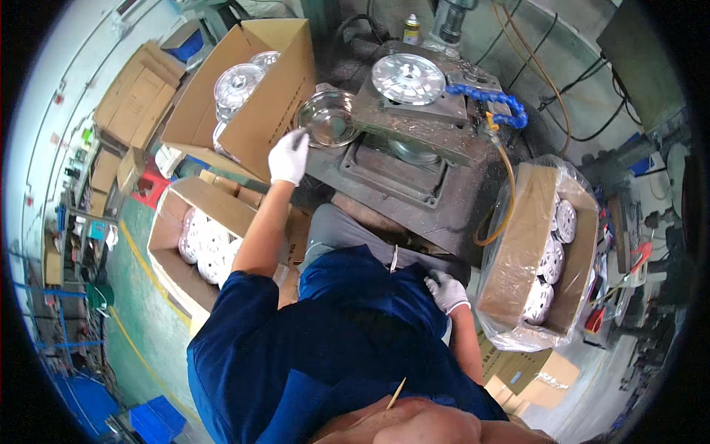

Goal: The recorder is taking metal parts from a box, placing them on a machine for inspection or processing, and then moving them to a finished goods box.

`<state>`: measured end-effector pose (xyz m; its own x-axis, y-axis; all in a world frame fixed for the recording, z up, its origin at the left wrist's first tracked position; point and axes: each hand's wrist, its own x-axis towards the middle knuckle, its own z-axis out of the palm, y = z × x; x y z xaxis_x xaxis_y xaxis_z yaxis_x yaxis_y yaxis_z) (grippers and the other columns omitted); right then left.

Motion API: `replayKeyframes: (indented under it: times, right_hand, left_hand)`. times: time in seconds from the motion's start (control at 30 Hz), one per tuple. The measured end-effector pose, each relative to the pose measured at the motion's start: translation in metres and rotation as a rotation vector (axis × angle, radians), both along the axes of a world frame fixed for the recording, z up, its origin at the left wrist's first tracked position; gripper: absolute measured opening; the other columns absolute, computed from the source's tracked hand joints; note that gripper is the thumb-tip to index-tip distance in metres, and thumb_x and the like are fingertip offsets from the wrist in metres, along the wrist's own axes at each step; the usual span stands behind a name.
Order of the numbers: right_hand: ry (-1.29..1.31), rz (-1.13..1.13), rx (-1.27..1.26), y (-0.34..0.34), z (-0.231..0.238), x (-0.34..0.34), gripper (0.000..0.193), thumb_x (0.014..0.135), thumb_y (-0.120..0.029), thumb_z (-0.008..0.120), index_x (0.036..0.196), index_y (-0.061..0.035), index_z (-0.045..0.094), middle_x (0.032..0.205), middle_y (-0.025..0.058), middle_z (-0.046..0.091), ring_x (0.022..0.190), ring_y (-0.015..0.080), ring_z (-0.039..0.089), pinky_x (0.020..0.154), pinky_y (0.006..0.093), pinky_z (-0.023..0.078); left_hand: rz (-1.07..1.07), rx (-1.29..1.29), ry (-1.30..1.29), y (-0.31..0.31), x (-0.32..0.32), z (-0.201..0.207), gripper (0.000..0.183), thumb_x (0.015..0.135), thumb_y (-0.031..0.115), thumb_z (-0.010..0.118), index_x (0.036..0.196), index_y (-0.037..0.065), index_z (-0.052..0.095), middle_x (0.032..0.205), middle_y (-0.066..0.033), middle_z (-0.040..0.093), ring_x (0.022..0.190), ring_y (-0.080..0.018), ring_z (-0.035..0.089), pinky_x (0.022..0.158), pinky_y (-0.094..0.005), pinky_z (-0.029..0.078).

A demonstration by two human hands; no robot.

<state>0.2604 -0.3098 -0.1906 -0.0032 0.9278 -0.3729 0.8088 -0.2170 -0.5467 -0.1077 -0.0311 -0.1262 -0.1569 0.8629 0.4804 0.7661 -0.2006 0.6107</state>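
Observation:
My left hand (288, 158), in a white glove, reaches forward beside a shiny metal bowl (319, 138). Its fingers are pinched together; something grey and dark shows at the tips, too small to name. In its own white glove, my right hand (448, 293) lies against my right thigh, fingers loosely apart and holding nothing. Ahead of me, a round, shiny metal disc part (408, 78) with a patterned face lies on the raised plate of a machine (421, 132). A blue segmented coolant hose (488, 95) bends beside this disc.
Cardboard boxes with metal discs stand at the far left (259, 122), near left (164, 237) and right (510, 255), the last one wrapped in clear plastic. A yellowish hose (509, 185) hangs off the machine's right side. Behind the disc stands a spray can (411, 31).

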Motion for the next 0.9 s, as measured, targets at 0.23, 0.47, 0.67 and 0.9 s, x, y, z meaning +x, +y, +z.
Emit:
replayKeyframes:
  times: [0.23,0.47,0.67,0.9]
  right_hand:
    - [-0.071,0.016,0.016,0.023,0.018,-0.011,0.048,0.088,-0.041,0.053,0.114,-0.0019,0.059,0.112,0.0239,0.059,0.105,0.0380,0.056,0.090,0.0422,0.045]
    - [-0.044,0.033,-0.070,0.005,0.013,-0.010,0.046,0.088,-0.042,0.052,0.114,-0.0039,0.059,0.109,0.0226,0.061,0.104,0.0366,0.057,0.089,0.0415,0.045]
    - [-0.106,0.035,-0.068,0.029,0.032,-0.021,0.047,0.088,-0.041,0.052,0.116,-0.0040,0.058,0.108,0.0241,0.061,0.102,0.0373,0.058,0.088,0.0412,0.046]
    - [0.187,0.037,-0.021,0.015,-0.025,-0.019,0.060,0.089,-0.050,0.050,0.121,0.0008,0.053,0.113,0.0254,0.059,0.106,0.0410,0.056,0.091,0.0432,0.044]
  left_hand:
    - [0.055,-0.470,0.213,0.012,0.002,-0.049,0.055,0.079,0.045,0.063,0.122,0.011,0.055,0.113,-0.0175,0.061,0.106,-0.0313,0.058,0.089,-0.0396,0.046]
    - [0.020,-0.011,-0.091,0.038,0.040,0.086,0.085,0.076,0.055,0.064,0.131,-0.005,0.042,0.125,-0.0271,0.051,0.116,-0.0372,0.050,0.099,-0.0395,0.039]
    - [-0.097,-0.331,0.182,0.073,0.140,0.166,0.092,0.073,0.068,0.056,0.127,-0.006,0.047,0.121,-0.0249,0.055,0.116,-0.0333,0.053,0.096,-0.0373,0.042]
    - [-0.191,-0.453,0.115,0.120,0.152,0.130,0.085,0.068,0.067,0.061,0.114,-0.005,0.058,0.117,-0.0233,0.059,0.112,-0.0320,0.056,0.093,-0.0347,0.044]
